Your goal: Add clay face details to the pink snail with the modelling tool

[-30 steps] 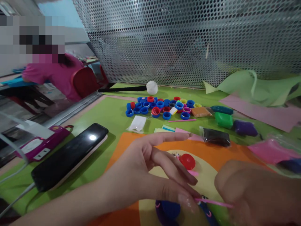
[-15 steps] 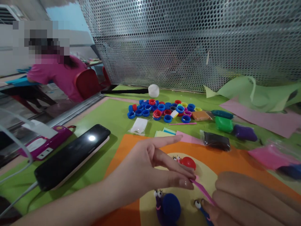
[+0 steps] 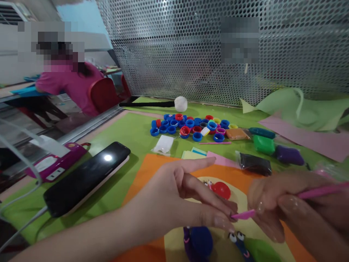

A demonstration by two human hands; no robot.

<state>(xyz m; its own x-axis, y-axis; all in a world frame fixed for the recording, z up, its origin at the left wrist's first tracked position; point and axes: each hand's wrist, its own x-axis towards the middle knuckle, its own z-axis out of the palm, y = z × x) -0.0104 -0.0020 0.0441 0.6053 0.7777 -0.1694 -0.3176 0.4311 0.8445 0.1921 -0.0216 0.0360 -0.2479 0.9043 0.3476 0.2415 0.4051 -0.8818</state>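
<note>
My right hand (image 3: 297,207) grips a pink plastic clay modelling tool (image 3: 324,190), its shaft angled up to the right and its flat tip pointing left. That tip meets the pinched thumb and fingers of my left hand (image 3: 171,196), whose index finger stretches out above. Whatever lies between the left fingertips is too small to make out. Below the hands are clay snails with googly eyes: one with a dark blue shell (image 3: 202,241) and one with a green shell (image 3: 260,250). A red-shelled snail (image 3: 222,190) sits behind the left fingers. All rest on a pale yellow circle (image 3: 174,242).
An orange sheet (image 3: 152,167) lies under the circle. Behind it are many bottle caps (image 3: 190,124), a black clay packet (image 3: 255,163) and a green one (image 3: 264,144). A phone (image 3: 87,178) and power strip (image 3: 58,163) stand left. Perforated metal (image 3: 174,54) backs the table.
My right hand has risen and turned, so the tool's shaft now shows above the thumb. My left hand keeps its pinch. The view has shifted slightly.
</note>
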